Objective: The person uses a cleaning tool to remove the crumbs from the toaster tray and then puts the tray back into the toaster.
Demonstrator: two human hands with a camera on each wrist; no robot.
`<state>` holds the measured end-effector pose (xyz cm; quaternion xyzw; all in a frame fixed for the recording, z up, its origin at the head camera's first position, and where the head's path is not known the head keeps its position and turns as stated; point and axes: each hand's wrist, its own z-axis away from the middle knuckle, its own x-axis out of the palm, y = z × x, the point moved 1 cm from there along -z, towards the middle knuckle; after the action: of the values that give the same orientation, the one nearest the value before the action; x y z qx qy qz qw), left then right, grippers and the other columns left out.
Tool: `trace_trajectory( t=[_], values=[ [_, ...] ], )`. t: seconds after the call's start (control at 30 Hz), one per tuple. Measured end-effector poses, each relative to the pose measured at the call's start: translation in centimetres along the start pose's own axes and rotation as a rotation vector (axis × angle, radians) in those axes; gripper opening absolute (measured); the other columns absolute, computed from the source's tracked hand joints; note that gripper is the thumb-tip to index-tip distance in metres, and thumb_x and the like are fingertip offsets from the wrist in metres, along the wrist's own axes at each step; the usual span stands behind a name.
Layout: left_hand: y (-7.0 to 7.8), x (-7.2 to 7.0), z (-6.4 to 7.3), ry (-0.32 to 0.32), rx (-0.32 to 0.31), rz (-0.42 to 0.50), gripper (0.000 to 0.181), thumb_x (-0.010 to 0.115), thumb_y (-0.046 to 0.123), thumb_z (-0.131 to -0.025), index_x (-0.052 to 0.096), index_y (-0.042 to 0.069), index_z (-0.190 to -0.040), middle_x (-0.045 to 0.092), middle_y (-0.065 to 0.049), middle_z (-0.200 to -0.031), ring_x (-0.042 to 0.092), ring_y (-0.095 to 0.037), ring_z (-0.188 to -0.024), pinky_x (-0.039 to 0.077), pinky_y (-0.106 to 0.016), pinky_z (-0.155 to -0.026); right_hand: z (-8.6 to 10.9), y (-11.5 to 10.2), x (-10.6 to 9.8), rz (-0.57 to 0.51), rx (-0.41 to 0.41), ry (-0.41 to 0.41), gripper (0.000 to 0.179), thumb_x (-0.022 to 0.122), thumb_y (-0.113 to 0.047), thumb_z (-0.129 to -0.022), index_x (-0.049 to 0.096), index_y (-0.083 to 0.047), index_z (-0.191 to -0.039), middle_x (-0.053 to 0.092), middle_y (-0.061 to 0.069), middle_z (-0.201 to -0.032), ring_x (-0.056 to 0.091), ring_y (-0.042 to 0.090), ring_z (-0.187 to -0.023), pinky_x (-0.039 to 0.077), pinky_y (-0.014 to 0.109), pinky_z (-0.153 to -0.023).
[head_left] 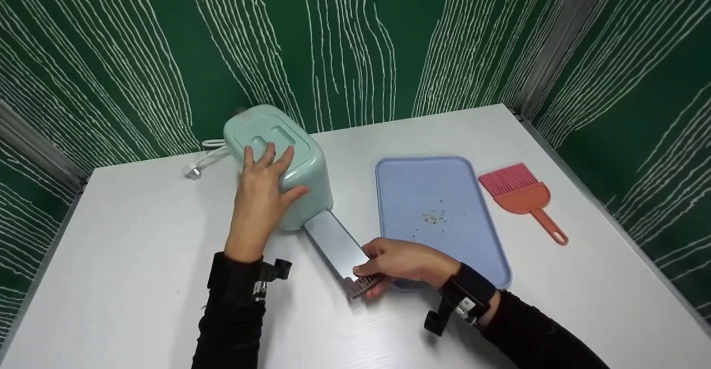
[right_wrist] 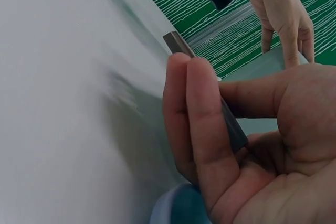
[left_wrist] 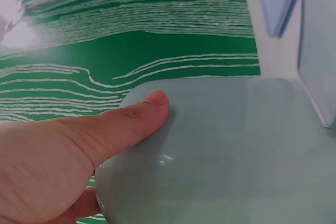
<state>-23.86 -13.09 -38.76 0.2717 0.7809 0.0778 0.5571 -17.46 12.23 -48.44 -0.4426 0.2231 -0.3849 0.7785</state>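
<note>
A mint-green toaster (head_left: 311,199) stands near the back of the white table, its two slots facing up. My left hand (head_left: 258,191) rests on it with fingers spread over the top; the left wrist view shows the thumb (left_wrist: 142,116) laid straight against its end wall. From the base of that end sticks out a flat metallic crumb tray (head_left: 333,241), sloping towards me. My right hand (head_left: 408,259) pinches the tray's brown ribbed outer end, thumb above and fingers below. In the right wrist view, those fingers (right_wrist: 207,114) curl against the brown edge. The tray's inner end is hidden.
A blue rectangular tray (head_left: 422,183) lies to the right, partly under my right hand, with crumbs (head_left: 433,217) on it. Beyond it is a small brush (head_left: 522,198) with pink bristles and an orange handle. The toaster's white plug (head_left: 192,170) lies left, near the patterned green wall.
</note>
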Motion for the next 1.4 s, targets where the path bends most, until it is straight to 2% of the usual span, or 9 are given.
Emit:
trace_trajectory(
  t=[0.13,0.33,0.63,0.73,0.83,1.0,1.17,1.27,1.4],
  values=[
    [0.1,0.0,0.0,0.003,-0.002,0.001,0.077,0.094,0.030,-0.082,0.064,0.010,-0.149,0.049,-0.030,-0.160,0.027,-0.067,-0.153,0.032,-0.085,-0.115,-0.4,-0.1,0.1,-0.036,0.015,-0.011,0.015,0.069,-0.007,-0.103,0.055,-0.002,-0.102,0.072,0.012,-0.092,0.075,0.014,-0.069,0.064,0.022,-0.065],
    [0.1,0.1,0.0,0.007,-0.001,0.008,0.077,0.095,0.029,-0.081,0.064,0.010,-0.149,0.048,-0.030,-0.161,0.026,-0.067,-0.153,0.031,-0.085,-0.114,-0.8,-0.3,0.3,-0.073,0.040,0.006,0.022,0.068,-0.006,-0.103,0.047,-0.006,-0.096,0.071,0.014,-0.095,0.075,0.015,-0.070,0.063,0.022,-0.067],
    [0.0,0.2,-0.1,0.009,0.003,0.013,0.079,0.095,0.030,-0.080,0.063,0.009,-0.150,0.047,-0.031,-0.161,0.026,-0.068,-0.153,0.033,-0.083,-0.115,-1.5,-0.6,0.7,-0.107,0.075,-0.010,0.016,0.062,-0.005,-0.106,0.046,-0.004,-0.103,0.068,0.018,-0.102,0.073,0.020,-0.081,0.064,0.021,-0.070],
    [0.0,0.2,-0.1,0.022,0.014,0.024,0.079,0.095,0.028,-0.079,0.063,0.008,-0.149,0.048,-0.033,-0.159,0.027,-0.069,-0.152,0.034,-0.078,-0.119,-1.9,-0.8,0.8,-0.118,0.080,-0.018,0.013,0.060,-0.004,-0.107,0.048,-0.003,-0.107,0.067,0.016,-0.102,0.072,0.021,-0.083,0.064,0.021,-0.071],
    [0.1,0.1,0.0,0.031,0.022,0.028,0.079,0.096,0.027,-0.079,0.064,0.006,-0.148,0.049,-0.034,-0.158,0.028,-0.069,-0.151,0.035,-0.075,-0.121,-2.3,-1.1,0.9,-0.118,0.083,-0.030,0.013,0.059,-0.006,-0.109,0.050,-0.001,-0.116,0.067,0.016,-0.103,0.072,0.019,-0.083,0.064,0.021,-0.072],
    [0.2,0.1,0.0,0.013,0.012,0.015,0.079,0.095,0.027,-0.080,0.063,0.007,-0.150,0.048,-0.033,-0.159,0.027,-0.069,-0.152,0.034,-0.074,-0.121,-2.9,-1.5,1.0,-0.110,0.098,-0.028,0.034,0.058,-0.007,-0.109,0.045,0.006,-0.138,0.069,0.018,-0.105,0.073,0.018,-0.081,0.064,0.021,-0.071],
    [0.2,0.0,-0.1,0.000,0.010,0.009,0.080,0.094,0.028,-0.081,0.062,0.008,-0.151,0.046,-0.033,-0.161,0.026,-0.069,-0.152,0.033,-0.074,-0.123,-3.6,-1.8,1.1,-0.131,0.110,0.016,0.063,0.059,-0.008,-0.109,0.027,0.009,-0.160,0.068,0.019,-0.107,0.073,0.019,-0.081,0.064,0.021,-0.071],
    [0.2,0.1,-0.1,0.007,0.013,0.002,0.079,0.094,0.029,-0.081,0.062,0.008,-0.150,0.047,-0.033,-0.160,0.027,-0.068,-0.152,0.032,-0.074,-0.123,-4.0,-1.9,1.2,-0.142,0.101,0.036,0.063,0.060,-0.008,-0.108,0.029,0.008,-0.160,0.068,0.018,-0.107,0.072,0.020,-0.082,0.064,0.021,-0.071],
    [0.1,0.2,-0.1,0.012,0.021,-0.005,0.079,0.094,0.030,-0.081,0.062,0.008,-0.150,0.047,-0.033,-0.160,0.028,-0.067,-0.153,0.031,-0.073,-0.125,-4.5,-2.0,1.5,-0.152,0.082,0.051,0.047,0.061,-0.008,-0.107,0.041,0.006,-0.148,0.068,0.018,-0.106,0.073,0.021,-0.084,0.064,0.022,-0.071]
  ],
)
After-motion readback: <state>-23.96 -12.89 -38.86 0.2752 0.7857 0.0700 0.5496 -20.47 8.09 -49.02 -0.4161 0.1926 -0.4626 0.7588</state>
